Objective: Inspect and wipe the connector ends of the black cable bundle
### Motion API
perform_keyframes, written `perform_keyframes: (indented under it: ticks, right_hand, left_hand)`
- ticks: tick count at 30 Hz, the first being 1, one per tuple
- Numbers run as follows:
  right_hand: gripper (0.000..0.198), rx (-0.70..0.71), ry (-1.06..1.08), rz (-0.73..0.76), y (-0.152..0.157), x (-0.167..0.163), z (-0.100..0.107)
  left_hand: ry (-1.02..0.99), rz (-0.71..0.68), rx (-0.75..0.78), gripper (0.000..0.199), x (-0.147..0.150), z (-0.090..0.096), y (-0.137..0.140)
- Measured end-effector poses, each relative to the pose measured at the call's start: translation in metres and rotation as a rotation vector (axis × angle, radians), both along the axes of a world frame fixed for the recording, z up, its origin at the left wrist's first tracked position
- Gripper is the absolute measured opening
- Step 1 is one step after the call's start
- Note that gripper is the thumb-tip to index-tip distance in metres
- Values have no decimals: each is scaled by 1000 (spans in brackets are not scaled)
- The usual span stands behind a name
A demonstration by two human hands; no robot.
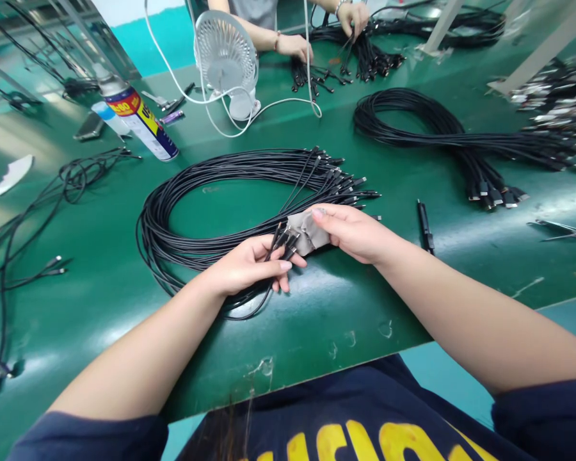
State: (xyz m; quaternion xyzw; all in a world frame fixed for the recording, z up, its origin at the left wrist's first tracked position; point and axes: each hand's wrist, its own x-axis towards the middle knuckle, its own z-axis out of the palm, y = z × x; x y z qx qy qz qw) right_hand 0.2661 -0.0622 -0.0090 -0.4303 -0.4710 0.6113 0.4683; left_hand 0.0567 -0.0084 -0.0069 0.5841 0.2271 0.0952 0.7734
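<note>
Several black cable ends with small metal plugs (288,239) are gripped between the thumb and fingers of my left hand (252,266). My right hand (350,232) pinches a crumpled grey cloth (309,232) beside those plugs; the cloth touches or nearly touches them. Behind both hands lies a large coiled bundle of black cables (160,224), its plug ends fanned out to the right. The lower right part of the coil is hidden by my hands.
A spray can (144,121) and a small white fan (226,57) stand at the back left. Another cable coil (408,115), a black pen-like tool (425,225) and tweezers (559,228) lie right. Loose cables (9,237) lie left. A co-worker's hands (295,48) handle cables across the table (326,333).
</note>
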Motion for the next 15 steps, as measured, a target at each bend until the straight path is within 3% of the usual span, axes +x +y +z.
perform_keyframes:
  ticks: [8, 15]
  right_hand:
    - [33, 123, -92, 167, -2, 1, -2]
    - [10, 169, -195, 59, -5, -3, 4]
  left_hand:
    - [-1, -2, -1, 23, 2, 0, -1]
    - [36, 55, -56, 32, 5, 3, -2]
